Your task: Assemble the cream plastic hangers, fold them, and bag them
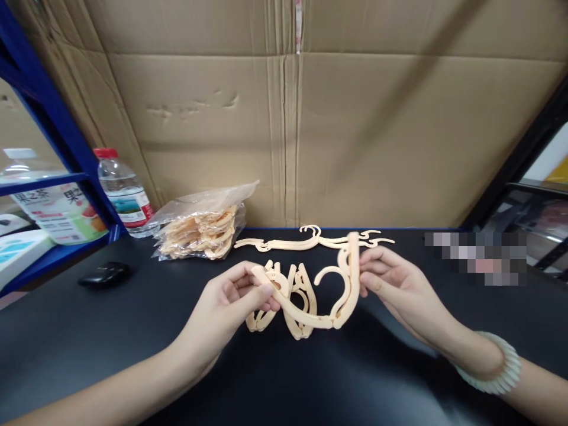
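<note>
Above the black table, a cream folding clothes hanger (310, 320) is held between both hands, its two arms bent at the middle joint and its hook curving up between them. My left hand (235, 296) pinches the end of the left arm between thumb and fingers. The right arm, standing nearly upright, is gripped along its outer side by my right hand (394, 284). Just behind lie folded hangers (302, 328), partly covered by the held one and my left fingers. Farther back, unfolded hangers (293, 243) lie spread out along the table's far edge.
A clear plastic bag (199, 228) of folded hangers lies at the back left, near a water bottle (126, 195) with a red cap. A black computer mouse (105, 274) rests at left beside a blue shelf frame (39, 89). Cardboard (199, 118) walls off the back.
</note>
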A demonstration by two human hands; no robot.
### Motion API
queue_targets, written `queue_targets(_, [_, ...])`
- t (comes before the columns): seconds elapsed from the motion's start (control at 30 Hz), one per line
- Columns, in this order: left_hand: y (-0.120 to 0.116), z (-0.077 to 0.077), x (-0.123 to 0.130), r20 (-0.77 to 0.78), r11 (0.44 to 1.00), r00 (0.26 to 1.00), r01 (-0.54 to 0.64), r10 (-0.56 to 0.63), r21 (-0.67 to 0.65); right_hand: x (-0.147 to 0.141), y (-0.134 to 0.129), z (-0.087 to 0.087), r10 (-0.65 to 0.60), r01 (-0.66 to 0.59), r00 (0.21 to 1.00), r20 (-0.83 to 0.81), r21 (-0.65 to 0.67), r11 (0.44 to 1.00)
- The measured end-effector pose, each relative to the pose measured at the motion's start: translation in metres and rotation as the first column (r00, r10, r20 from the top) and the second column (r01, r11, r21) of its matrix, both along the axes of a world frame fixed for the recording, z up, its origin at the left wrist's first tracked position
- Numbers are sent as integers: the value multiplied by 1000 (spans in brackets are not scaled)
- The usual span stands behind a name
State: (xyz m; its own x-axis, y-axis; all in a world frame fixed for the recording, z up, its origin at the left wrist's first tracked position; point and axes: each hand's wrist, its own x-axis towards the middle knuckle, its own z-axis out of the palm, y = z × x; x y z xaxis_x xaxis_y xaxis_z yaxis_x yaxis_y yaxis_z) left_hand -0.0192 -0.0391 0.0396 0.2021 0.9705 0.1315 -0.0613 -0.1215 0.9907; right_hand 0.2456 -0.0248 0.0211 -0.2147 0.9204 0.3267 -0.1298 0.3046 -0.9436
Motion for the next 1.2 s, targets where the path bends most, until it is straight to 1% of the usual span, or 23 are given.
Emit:
queue_targets(0.07, [-1,-1,2,-1,1000,1000,5,-5,-1,-3,-6,-1,127,-128,990,62,8,992])
queue_targets(0.17, [-1,-3,5,-7,1000,1000,11,-11,2,-8,-14,1,284,-290,945,162,13,957])
queue_targets(0.23, [-2,-4,6,-12,1000,1000,13,-13,1,-10,-18,3,353,-365,903,246,6,931])
queue_targets(0.3, [-2,-4,7,-17,1000,1000,9,-9,1,-10,-21,6,379,-408,864,331,21,913])
queue_targets(0.37, [-3,-4,7,-11,1000,1000,1,-1,8,-9,-21,8,356,-420,836,418,69,905])
queue_targets(0.43, [-3,-3,6,-6,1000,1000,-1,1,17,-8,-21,8,327,-418,822,467,104,903])
queue_targets(0.5, [-3,-3,6,-8,999,1000,3,-3,32,-7,-22,8,348,-420,822,451,66,905])
queue_targets(0.6, [-4,-4,6,-45,998,999,8,-5,64,-7,-23,7,383,-412,843,378,-3,911])
queue_targets(0.7, [-5,-3,7,-94,994,995,-2,12,107,-8,-25,8,372,-398,859,352,2,917])
queue_targets(0.87, [-8,0,9,-145,988,988,-32,54,148,-10,-25,9,339,-368,871,355,15,930])
queue_targets(1.07, [-12,0,9,-134,989,989,-37,56,141,-10,-28,9,319,-363,879,354,66,929])
queue_targets(1.2, [-14,0,13,-94,998,994,-43,47,51,-10,-31,9,316,-377,863,394,86,922])
